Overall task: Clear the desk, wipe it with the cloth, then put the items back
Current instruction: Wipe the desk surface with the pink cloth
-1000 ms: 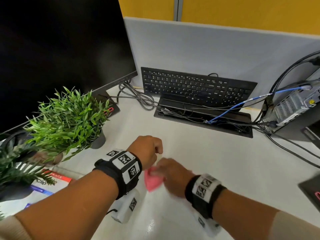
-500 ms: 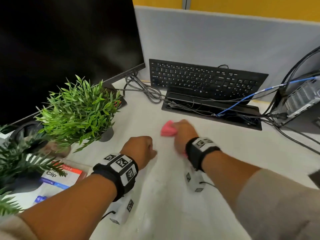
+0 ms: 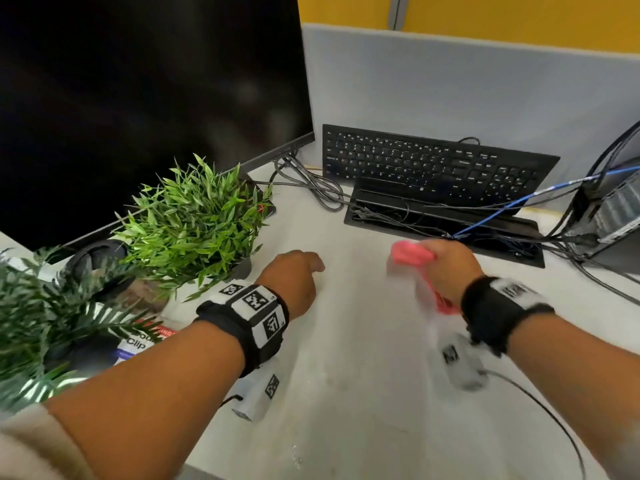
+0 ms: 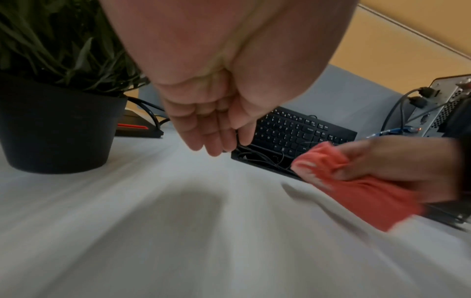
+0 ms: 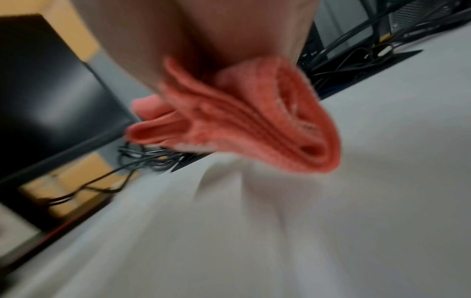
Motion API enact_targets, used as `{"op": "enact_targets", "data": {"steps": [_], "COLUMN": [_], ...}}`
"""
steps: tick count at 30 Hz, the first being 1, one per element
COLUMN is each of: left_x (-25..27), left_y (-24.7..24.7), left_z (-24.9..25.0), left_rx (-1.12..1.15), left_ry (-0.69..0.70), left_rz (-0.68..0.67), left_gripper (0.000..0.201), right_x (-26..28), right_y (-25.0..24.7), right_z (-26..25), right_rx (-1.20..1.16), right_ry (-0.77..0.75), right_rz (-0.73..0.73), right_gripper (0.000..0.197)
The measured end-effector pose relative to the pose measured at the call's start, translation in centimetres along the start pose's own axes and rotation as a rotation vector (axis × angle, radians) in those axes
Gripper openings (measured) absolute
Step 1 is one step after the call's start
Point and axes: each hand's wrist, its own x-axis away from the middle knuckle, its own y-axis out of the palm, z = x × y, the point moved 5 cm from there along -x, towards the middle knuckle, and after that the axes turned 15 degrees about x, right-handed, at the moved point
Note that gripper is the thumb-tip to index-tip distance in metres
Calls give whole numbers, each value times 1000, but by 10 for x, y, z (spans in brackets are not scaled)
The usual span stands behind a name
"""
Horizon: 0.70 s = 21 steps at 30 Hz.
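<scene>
My right hand (image 3: 446, 268) grips a bunched pink cloth (image 3: 410, 254) and presses it on the white desk (image 3: 346, 393), just in front of the black cable tray (image 3: 502, 244). The right wrist view shows the folded cloth (image 5: 242, 121) under my palm, blurred by motion. My left hand (image 3: 294, 278) hovers over the desk to the left of the cloth, fingers loosely curled and holding nothing. The left wrist view shows those fingers (image 4: 211, 137) hanging down, with the cloth (image 4: 356, 185) off to the right.
A black keyboard (image 3: 433, 164) leans on the grey partition behind the tray. A monitor (image 3: 138, 98) and a potted green plant (image 3: 194, 220) stand at the left, with another plant (image 3: 34, 323) and a clip box (image 3: 138, 341) nearer. A computer (image 3: 609, 209) with cables sits far right.
My right hand has swept the cloth from near the front of the desk to the back and now rightward along the cable tray. My left hand has barely moved.
</scene>
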Motion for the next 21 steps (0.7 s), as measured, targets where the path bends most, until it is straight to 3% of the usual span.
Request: {"op": "enact_targets", "data": {"steps": [2, 5, 9, 11, 14, 16, 18, 21], "left_x": [-1, -2, -4, -2, 3, 7, 11, 14], "left_y": [-6, -13, -17, -14, -8, -9, -15, -23], "left_z": [7, 18, 20, 16, 12, 11, 12, 15], "left_rx": [45, 108, 107, 112, 74, 66, 77, 117], "left_ry": [36, 120, 116, 78, 32, 26, 49, 103], "left_rz": [48, 102, 123, 88, -10, -33, -15, 39], "left_gripper": [45, 41, 40, 43, 45, 46, 45, 44], "right_x": [-38, -48, 40, 92, 144, 141, 115, 53], "right_y": [12, 64, 106, 116, 129, 117, 89, 45], "right_z": [-17, -77, -148, -146, -112, -87, -76, -87], "right_rx": [195, 299, 137, 166, 196, 204, 169, 2], "right_ry": [41, -126, -461, -698, -952, -883, -677, -449], "right_rz": [82, 20, -134, -195, -465, -528, -511, -294], "right_gripper": [28, 30, 22, 31, 51, 47, 37, 31]}}
